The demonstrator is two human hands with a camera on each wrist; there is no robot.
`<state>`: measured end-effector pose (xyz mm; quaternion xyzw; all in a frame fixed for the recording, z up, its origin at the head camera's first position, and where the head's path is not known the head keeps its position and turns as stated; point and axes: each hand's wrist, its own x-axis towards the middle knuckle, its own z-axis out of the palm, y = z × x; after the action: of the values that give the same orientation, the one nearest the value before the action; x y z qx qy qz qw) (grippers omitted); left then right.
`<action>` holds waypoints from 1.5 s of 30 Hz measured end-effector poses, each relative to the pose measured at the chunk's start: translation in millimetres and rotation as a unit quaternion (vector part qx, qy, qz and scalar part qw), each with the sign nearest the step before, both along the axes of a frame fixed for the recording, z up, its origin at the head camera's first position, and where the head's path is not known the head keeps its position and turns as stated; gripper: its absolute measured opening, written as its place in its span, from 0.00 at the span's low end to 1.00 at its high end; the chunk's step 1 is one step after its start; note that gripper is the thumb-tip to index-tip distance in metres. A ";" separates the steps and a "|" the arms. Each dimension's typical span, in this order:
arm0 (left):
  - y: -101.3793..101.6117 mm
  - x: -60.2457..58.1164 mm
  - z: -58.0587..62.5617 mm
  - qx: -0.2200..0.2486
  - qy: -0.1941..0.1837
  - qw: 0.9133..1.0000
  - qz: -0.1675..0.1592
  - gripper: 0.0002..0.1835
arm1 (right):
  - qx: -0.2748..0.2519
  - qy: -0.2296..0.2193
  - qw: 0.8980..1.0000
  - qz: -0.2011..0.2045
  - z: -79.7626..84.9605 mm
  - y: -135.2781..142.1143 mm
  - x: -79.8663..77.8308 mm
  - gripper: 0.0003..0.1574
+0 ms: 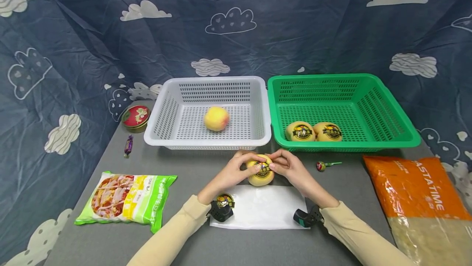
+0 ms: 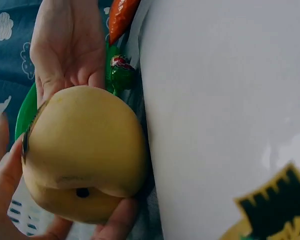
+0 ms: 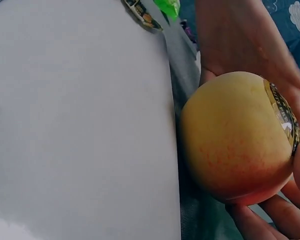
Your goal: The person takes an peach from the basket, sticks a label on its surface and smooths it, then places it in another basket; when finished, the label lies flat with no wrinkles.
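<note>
Both hands hold a yellow peach point(image 1: 260, 176) with a red blush, just beyond a white sheet point(image 1: 271, 208). A black-and-gold label sits on the side of the peach facing the head camera. My left hand point(image 1: 233, 171) grips it from the left, thumb by the label; the left wrist view shows fingers around its dimpled end. From the right, my right hand point(image 1: 291, 168) holds it, thumb at the edge of the label point(image 3: 284, 115) and fingers underneath. Another round label point(image 1: 225, 200) lies at the sheet's left corner, partly covered by the left wrist camera.
A white basket point(image 1: 208, 143) holds one unlabelled peach point(image 1: 216, 119). Beside it, a green basket point(image 1: 354, 147) contains two labelled peaches point(image 1: 300, 131). A food bag point(image 1: 127, 198), wrapped candy point(image 1: 128, 146) and round tin point(image 1: 135, 118) lie left; a lollipop point(image 1: 324, 166) and orange pasta bag point(image 1: 420, 200) right.
</note>
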<state>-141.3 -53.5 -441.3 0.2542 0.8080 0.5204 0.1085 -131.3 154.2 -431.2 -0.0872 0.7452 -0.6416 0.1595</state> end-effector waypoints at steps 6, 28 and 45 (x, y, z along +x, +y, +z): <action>6.2 9.4 3.0 -0.048 0.032 0.998 0.020 0.25 | -0.002 0.023 1.000 0.012 2.8 7.7 6.8 0.19; 35.6 -21.8 97.4 0.070 0.114 0.990 -0.052 0.24 | -0.081 0.140 0.976 -0.143 9.2 199.0 17.7 0.27; 122.3 -131.6 116.0 -0.097 0.111 0.988 -0.048 0.25 | -0.133 0.140 0.963 -0.186 15.2 196.7 14.7 0.17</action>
<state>-272.9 68.8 -325.2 0.3375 0.8484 0.4022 0.0672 -116.5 350.8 -416.0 -0.0563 0.6713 -0.7345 -0.0822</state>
